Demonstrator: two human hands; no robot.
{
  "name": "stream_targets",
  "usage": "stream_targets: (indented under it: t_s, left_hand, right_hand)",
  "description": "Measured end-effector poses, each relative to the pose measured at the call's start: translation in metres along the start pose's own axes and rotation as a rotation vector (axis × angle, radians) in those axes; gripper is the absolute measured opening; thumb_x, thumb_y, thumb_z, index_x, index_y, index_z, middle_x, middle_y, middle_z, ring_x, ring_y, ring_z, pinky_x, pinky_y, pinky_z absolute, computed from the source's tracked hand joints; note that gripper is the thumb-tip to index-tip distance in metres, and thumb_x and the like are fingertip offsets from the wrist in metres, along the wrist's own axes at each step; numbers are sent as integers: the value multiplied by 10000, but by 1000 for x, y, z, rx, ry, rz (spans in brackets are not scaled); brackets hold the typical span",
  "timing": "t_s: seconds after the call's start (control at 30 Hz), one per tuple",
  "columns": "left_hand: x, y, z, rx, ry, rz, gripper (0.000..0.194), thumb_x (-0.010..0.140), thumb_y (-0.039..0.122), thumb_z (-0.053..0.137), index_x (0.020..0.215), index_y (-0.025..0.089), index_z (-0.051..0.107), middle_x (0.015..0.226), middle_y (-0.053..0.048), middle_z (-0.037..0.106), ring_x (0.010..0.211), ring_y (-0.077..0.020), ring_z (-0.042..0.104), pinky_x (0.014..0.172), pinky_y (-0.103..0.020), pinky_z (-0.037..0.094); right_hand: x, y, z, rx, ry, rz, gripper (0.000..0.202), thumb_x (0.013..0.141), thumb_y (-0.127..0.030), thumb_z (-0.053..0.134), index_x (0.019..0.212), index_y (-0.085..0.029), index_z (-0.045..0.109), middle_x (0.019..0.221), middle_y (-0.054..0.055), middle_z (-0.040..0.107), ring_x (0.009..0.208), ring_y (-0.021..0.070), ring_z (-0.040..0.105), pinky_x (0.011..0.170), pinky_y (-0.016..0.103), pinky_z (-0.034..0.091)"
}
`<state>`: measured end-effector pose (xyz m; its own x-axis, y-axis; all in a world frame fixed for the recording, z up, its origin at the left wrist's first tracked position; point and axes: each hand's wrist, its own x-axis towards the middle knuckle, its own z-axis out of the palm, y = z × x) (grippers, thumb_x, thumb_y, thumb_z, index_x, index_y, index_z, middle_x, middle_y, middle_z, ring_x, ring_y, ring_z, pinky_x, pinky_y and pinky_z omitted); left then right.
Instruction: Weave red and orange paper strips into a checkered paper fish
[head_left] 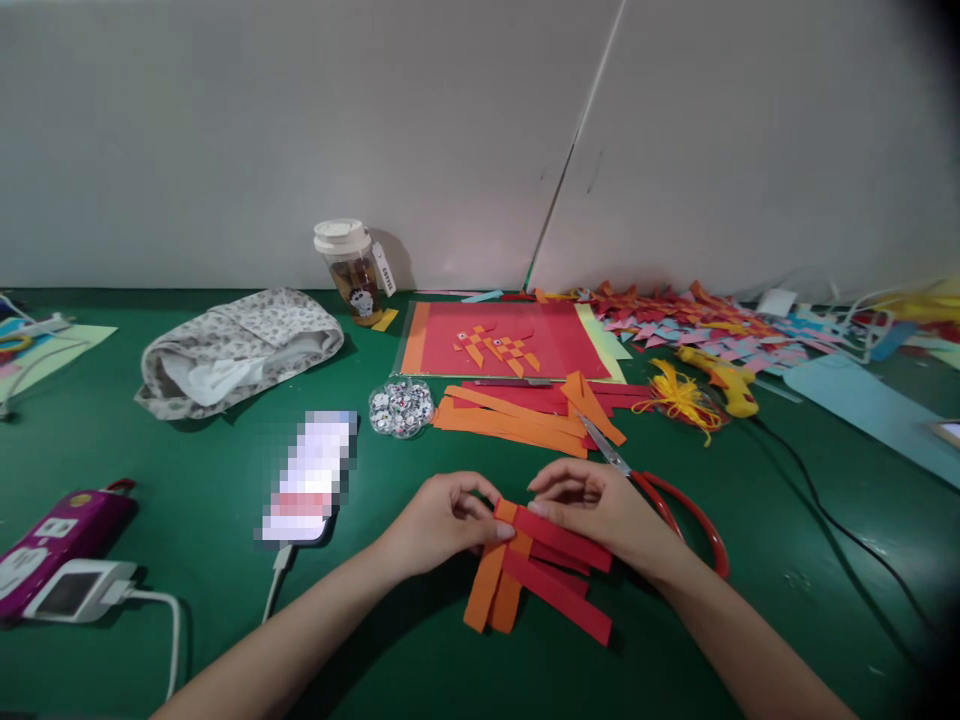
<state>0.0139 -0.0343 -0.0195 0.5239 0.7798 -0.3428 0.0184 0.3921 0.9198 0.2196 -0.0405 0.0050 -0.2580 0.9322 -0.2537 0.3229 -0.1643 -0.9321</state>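
Between my hands is a partly woven piece of red and orange paper strips (517,545), its loose ends fanning down and to the right. My left hand (457,515) pinches its upper left corner between thumb and fingers. At the upper edge, the thumb and fingers of my right hand (581,495) close on a red strip of the same piece. Red-handled scissors (652,490) lie partly behind my right hand and wrist, blades toward the back left. Beyond my hands lie loose orange strips (510,425) and red strips (630,397).
Two woven paper fish (499,348) lie on red sheets (555,330). Around the table are a clear box of googly eyes (401,408), a phone (311,480), a cup (351,270), a cloth bag (240,350), yellow string (681,397), a yellow glue gun (720,380) and a purple power strip (64,535).
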Motion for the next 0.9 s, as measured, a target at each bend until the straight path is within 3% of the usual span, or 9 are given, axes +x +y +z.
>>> stream_targets:
  t_s: [0.47,0.7,0.8,0.9]
  left_hand:
    - [1,0,3,-64,19,-46,324,605,295,769,772,149,534,558,27,617,494,-79,523,539,-215,398]
    - [-1,0,2,51,-3,21,237,650,303,739,694,132,581,581,34,558,519,-68,475,522,-201,327]
    - [0,2,4,-13,30,29,245,645,305,739,657,138,561,559,49,526,498,-65,457,505,-201,320]
    - [-2,7,7,-101,16,1,261,614,285,763,656,134,555,539,54,520,483,-59,447,495,-195,319]
  right_hand:
    - [-2,2,14,7,167,-107,200,683,-345,713,751,-198,595,703,1,634,669,132,617,580,217,472]
    - [-3,1,14,48,107,-82,246,721,-398,680,864,-211,611,758,12,676,707,145,634,635,239,489]
    - [-4,-2,10,72,4,-56,338,794,-477,572,1016,-223,591,846,36,698,764,160,649,692,273,504]
    - [-4,-3,6,49,-86,-43,414,751,-449,638,1100,-242,556,1005,50,680,924,190,635,763,291,508]
